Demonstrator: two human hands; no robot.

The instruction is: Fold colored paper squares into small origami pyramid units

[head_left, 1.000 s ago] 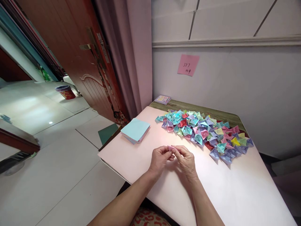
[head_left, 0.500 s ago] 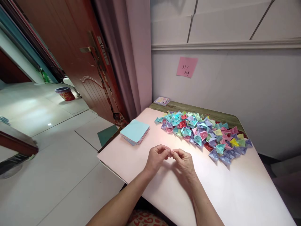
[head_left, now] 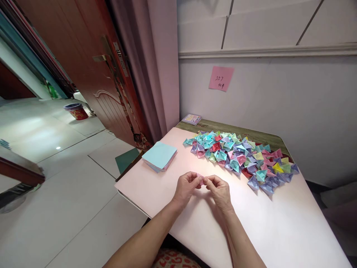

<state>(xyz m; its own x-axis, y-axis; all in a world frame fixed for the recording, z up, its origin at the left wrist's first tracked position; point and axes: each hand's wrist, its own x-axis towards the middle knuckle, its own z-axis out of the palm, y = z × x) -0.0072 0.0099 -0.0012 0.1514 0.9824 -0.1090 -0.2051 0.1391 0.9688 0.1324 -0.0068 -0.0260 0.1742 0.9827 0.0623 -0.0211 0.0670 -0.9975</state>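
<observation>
Between my fingertips is a small piece of folded pink paper (head_left: 201, 180), mostly hidden by the fingers. My left hand (head_left: 187, 188) pinches it from the left, and my right hand (head_left: 219, 190) pinches it from the right; the two thumbs nearly meet. Both hands hover just above the pale pink tabletop (head_left: 156, 191). A neat stack of square paper (head_left: 160, 154), light blue on top, lies beyond my left hand. Past my right hand spreads a heap of small folded paper boats (head_left: 240, 158) in blue, purple, pink, red, yellow and green.
A small pack of printed cards (head_left: 192, 119) lies at the table's back left corner. On the wall is a pink note (head_left: 221, 79) with handwriting. A wooden door (head_left: 83, 67) stands open at the left, with a red bucket (head_left: 76, 111) on the floor beyond.
A bit more of the pink paper shows between my fingers, which have shifted slightly. The stack and the paper boats stay where they were.
</observation>
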